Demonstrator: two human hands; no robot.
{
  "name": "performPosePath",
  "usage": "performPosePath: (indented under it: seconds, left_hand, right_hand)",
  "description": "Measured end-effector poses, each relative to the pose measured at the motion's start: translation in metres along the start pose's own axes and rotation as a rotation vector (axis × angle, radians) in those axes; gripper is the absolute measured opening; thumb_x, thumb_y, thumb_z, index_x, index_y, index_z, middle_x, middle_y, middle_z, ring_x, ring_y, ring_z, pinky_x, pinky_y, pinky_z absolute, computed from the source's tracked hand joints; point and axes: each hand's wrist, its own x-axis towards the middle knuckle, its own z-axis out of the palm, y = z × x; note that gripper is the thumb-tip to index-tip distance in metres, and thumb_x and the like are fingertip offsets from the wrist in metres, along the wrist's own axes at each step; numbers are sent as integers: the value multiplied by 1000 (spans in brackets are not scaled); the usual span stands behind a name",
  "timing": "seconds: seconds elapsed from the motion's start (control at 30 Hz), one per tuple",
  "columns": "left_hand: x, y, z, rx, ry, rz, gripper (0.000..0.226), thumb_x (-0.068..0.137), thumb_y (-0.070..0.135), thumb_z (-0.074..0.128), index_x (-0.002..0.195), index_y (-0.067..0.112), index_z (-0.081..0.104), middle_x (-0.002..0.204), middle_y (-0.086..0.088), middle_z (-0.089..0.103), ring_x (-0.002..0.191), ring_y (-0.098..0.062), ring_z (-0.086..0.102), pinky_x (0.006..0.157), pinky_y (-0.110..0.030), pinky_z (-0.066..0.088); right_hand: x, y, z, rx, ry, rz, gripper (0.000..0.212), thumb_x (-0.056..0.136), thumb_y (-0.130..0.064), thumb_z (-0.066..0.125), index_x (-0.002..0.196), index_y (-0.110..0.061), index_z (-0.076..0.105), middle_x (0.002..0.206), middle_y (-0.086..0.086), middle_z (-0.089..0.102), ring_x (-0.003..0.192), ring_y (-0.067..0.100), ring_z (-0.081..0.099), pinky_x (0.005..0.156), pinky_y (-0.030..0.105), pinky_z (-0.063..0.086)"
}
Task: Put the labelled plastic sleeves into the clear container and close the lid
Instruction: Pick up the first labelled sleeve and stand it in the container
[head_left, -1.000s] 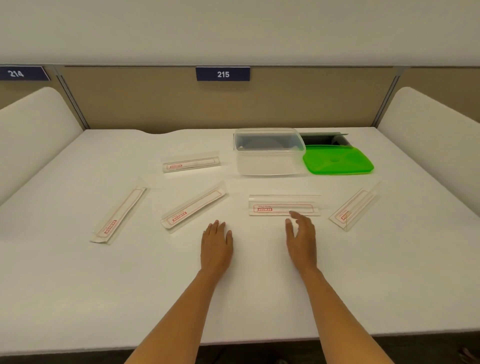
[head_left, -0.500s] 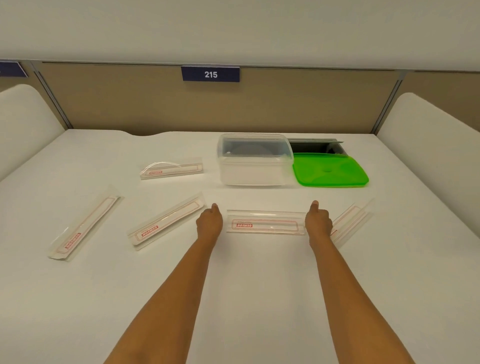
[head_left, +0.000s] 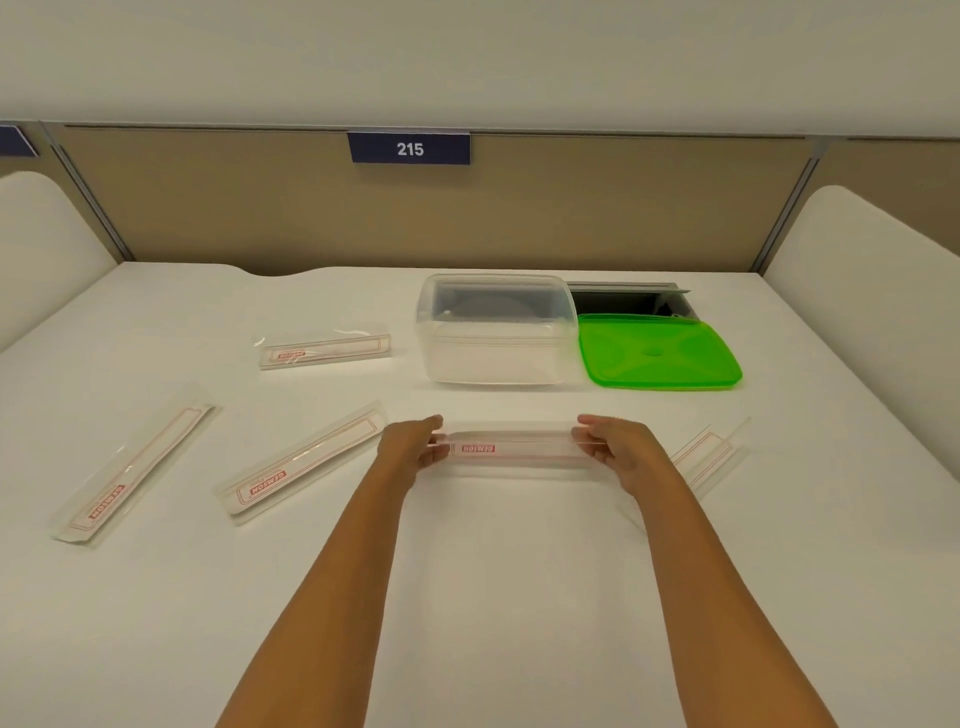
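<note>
Below 215 plaque (head_left: 410, 148), GEMSON-labelled sleeve (head_left: 511, 451)

Far-left blue sign (head_left: 13, 140): cut by the edge. Rightmost sleeve (head_left: 712, 456): near end behind my right hand (head_left: 626, 449).

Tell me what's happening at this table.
A person is handling one labelled plastic sleeve, the left hand pinching its left end and the right hand its right end, just in front of the clear container. The container is open, and its green lid lies beside it on the table. Four others wait on the table: the back-left sleeve, the far-left sleeve, the middle-left sleeve and the right-side sleeve.
</note>
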Motion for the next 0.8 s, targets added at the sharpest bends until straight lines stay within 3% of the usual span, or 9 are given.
performPosePath:
  seconds: [0.1,0.27,0.4,0.53,0.67,0.73,0.8]
  left_hand:
    - [-1,13,3,-68,-51,112,12,88,3,58,100,-1,60,82,-13,61,60,-16,56,64,-20,55]
    - [0,29,11,-95,-52,231,44,87,3,63,129,0,51,100,-16,63,73,-17,59,80,-26,53]
    - [2,40,16,-94,-56,322,44,88,9,63,130,1,54,97,-11,62,78,-16,57,79,-23,50]
    - [1,47,20,-147,-36,417,35,90,6,61,125,1,59,103,-10,64,92,-20,61,87,-24,50]
    - [-2,56,26,-284,-11,507,28,92,3,57,119,4,62,95,-4,68,84,-13,65,81,-18,52]
    - [0,65,27,-354,8,515,28,93,6,55,121,7,62,90,0,68,81,-10,62,79,-18,50]
    - [2,76,27,-364,6,531,29,95,9,53,123,10,61,90,3,67,80,-8,60,78,-18,47]
  right_hand:
    - [-1,-14,-2,-7,-66,-149,35,92,10,44,126,6,52,97,19,62,69,15,58,58,12,53]
    - [5,-28,-4,-7,-132,-325,43,97,0,46,137,-15,39,109,16,65,89,23,63,76,22,52]
    - [14,-37,-5,-26,-178,-395,45,98,-5,45,142,-10,34,111,10,65,89,18,64,80,22,51]
    - [23,-47,-5,-56,-177,-460,37,99,-5,44,136,-7,43,105,7,66,86,12,64,78,20,50]
    - [25,-55,-5,-58,-192,-526,27,97,-8,49,123,-13,53,97,2,68,83,10,66,76,18,52]
    - [21,-62,-8,-174,-152,-560,15,95,-20,55,105,-20,65,87,-5,68,78,9,65,74,20,51]
    - [19,-68,-13,-345,-103,-588,24,93,-38,54,90,-24,73,80,-5,66,73,8,60,75,23,48]
